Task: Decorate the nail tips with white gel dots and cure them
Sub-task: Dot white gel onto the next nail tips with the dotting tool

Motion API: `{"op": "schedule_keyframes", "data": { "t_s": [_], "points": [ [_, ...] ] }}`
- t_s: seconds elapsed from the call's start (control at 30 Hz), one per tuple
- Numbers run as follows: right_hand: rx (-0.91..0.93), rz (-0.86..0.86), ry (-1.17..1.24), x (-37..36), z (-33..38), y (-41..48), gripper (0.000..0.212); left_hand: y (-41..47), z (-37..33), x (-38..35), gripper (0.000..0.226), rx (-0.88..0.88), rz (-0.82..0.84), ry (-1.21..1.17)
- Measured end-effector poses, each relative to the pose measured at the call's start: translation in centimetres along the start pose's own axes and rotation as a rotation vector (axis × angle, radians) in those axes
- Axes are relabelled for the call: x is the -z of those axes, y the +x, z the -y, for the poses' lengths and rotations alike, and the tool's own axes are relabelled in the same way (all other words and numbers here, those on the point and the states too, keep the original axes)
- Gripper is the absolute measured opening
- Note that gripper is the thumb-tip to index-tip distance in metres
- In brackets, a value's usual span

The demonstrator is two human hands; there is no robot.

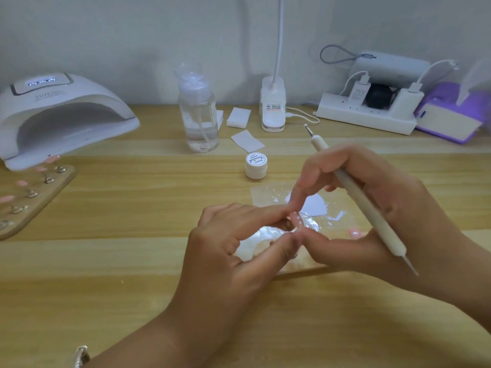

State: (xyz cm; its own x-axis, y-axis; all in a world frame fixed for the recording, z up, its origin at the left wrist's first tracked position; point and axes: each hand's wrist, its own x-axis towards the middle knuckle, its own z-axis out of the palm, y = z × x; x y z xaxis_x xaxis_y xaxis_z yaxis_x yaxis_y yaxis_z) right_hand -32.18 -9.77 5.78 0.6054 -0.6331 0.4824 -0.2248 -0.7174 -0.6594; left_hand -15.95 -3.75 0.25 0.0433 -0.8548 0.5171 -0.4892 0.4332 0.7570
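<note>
A pink nail tip (295, 219) with white dots sits on a small holder (285, 225) pinched by the left hand (233, 243), mid-desk (132, 261). The right hand (398, 203) grips a slanting dotting pen (377, 221) and touches the tip. The curing lamp (61, 115) stands well left, nearer the left hand.

head view | faces forward and down | close above left hand (233, 251) and right hand (398, 208)

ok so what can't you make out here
Head view:
- tip: mostly covered by fingers of the left hand and right hand; dot count unclear.
- stand: cut off by the left edge.
- lamp display: blurred, unreadable.
- pen lower point: blurred; gel on it unclear.
- jar: lid on, contents hidden.
</note>
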Motion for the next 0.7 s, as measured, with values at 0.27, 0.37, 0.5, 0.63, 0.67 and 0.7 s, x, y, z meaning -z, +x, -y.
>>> {"op": "schedule_keyframes", "data": {
  "t_s": [0.27, 0.37, 0.5, 0.63, 0.67, 0.7],
  "points": [
    [-0.08, 0.163, 0.01, 3.9, -3.3, -0.8, 0.033, -0.3, 0.9, -0.6, 0.048, 0.133, 0.194, 0.312],
    [-0.1, 0.243, -0.019, 4.5, -4.3, -1.3, 0.03, -0.5, 1.2, -0.7, 0.039, 0.131, 0.192, 0.353],
    [-0.166, 0.326, -0.01, 4.4, -4.7, -1.8, 0.027, -0.6, 1.3, -0.8, 0.036, 0.125, 0.184, 0.363],
    [-0.215, 0.392, 0.021, 4.5, -5.2, -2.1, 0.025, -0.5, 1.4, -0.8, 0.036, 0.14, 0.196, 0.352],
    [-0.23, 0.407, 0.031, 4.5, -5.3, -2.1, 0.025, -0.5, 1.4, -0.8, 0.036, 0.143, 0.198, 0.351],
    [-0.235, 0.417, 0.038, 4.5, -5.3, -2.1, 0.026, -0.5, 1.4, -0.9, 0.036, 0.144, 0.201, 0.35]
  ]
}}
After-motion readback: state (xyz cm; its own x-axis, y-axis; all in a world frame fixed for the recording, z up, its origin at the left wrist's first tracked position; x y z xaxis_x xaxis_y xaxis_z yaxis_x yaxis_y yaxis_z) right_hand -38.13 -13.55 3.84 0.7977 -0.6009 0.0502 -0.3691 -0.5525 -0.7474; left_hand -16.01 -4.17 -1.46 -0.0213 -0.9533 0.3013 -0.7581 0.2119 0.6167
